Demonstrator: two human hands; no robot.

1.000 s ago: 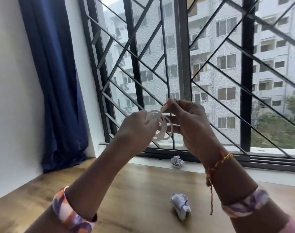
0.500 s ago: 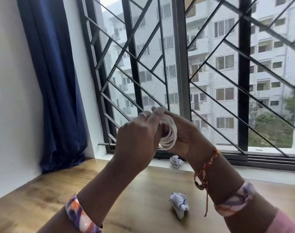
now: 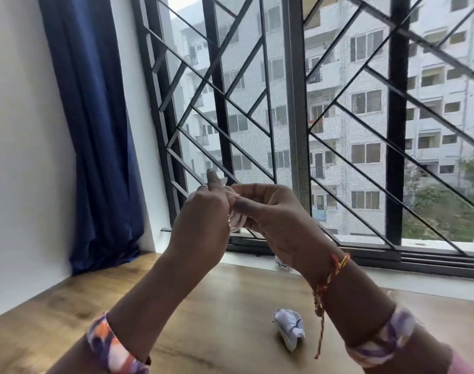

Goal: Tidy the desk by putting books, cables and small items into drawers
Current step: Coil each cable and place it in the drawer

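Raised above the smooth wood-grain desk [image 3: 208, 314], the left hand [image 3: 203, 220] and right hand [image 3: 273, 214] both curl their fingers around a thin white cable wound into round loops [image 3: 237, 221]. A crumpled white paper ball [image 3: 288, 329] lies on the desk below.

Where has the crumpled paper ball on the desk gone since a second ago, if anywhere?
No. The crumpled paper ball lies on the same patch of the wooden desk, short of the window sill; only the camera shifted slightly.

Blue curtain [image 3: 95, 136] at left — barred window [image 3: 297, 117] (apartment block beyond) — white sill [image 3: 432, 283].
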